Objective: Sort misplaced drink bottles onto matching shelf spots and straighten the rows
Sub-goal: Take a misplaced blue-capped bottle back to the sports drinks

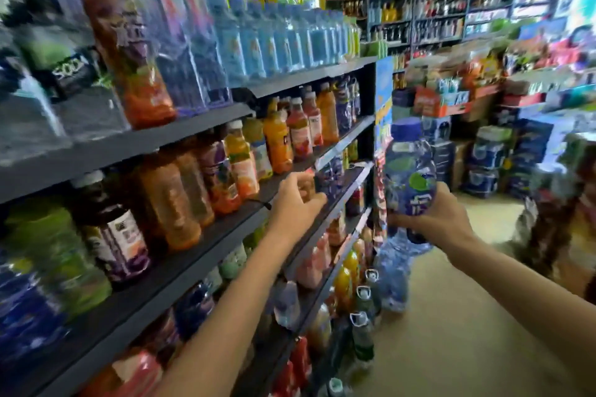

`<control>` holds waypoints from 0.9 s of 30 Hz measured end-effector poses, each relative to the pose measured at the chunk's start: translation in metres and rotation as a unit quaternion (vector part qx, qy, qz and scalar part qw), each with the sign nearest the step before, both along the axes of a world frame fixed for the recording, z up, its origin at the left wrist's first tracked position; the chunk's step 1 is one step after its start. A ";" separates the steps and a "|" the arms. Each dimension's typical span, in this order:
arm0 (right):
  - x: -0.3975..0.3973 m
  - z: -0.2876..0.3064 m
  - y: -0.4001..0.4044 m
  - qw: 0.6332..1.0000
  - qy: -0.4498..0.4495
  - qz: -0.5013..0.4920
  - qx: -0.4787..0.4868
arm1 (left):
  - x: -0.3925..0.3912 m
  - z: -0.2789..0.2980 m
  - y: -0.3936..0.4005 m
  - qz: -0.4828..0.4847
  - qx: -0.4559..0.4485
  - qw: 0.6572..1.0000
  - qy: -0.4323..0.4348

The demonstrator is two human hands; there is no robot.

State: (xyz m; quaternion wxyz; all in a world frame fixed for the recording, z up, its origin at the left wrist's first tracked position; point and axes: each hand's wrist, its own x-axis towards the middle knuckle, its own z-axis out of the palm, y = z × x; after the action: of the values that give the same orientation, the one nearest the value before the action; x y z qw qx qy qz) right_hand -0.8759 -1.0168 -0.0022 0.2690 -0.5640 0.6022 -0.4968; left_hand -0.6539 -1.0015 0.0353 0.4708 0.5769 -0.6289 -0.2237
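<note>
Head view, juice bottles [240, 158] crowding shelf [180, 255], right hand [442, 219] gripping blue bottle [408, 177]

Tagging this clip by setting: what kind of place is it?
Most likely a small grocery shop: dark shelves lined with juice bottles, stacked drink cases on the floor, and a blue bottle in the right hand.

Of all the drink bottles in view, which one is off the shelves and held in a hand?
The blue-capped, blue-labelled bottle gripped by the right hand out in the aisle. The juice bottles stand on the shelf, where the left hand reaches.
</note>
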 end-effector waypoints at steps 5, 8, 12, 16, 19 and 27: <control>-0.023 0.009 -0.125 1.000 0.007 0.001 0.002 | -0.028 -0.003 -0.128 0.023 0.046 0.999 0.002; -0.024 0.008 -0.191 1.000 0.016 0.024 0.006 | -0.047 -0.003 -0.185 0.025 0.054 0.998 -0.009; -0.028 -0.008 -0.278 0.996 0.057 0.063 -0.009 | -0.068 -0.010 -0.253 0.053 0.042 0.998 -0.009; -0.053 -0.020 -0.373 0.987 0.087 0.136 -0.003 | -0.097 -0.015 -0.328 0.094 0.044 0.995 -0.001; -0.078 -0.020 -0.454 0.978 0.105 0.178 0.003 | -0.124 -0.017 -0.389 0.145 0.053 0.988 0.020; -0.068 -0.005 -0.596 0.967 0.094 0.237 0.019 | -0.137 -0.012 -0.497 0.261 0.044 0.964 0.012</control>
State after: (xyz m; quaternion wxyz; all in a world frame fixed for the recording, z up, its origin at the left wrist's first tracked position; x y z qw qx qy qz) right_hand -0.9440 -1.6127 -0.0075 0.3318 -0.7296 0.4833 -0.3521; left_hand -0.7904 -1.4989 0.0233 0.4945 0.7383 -0.4408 -0.1269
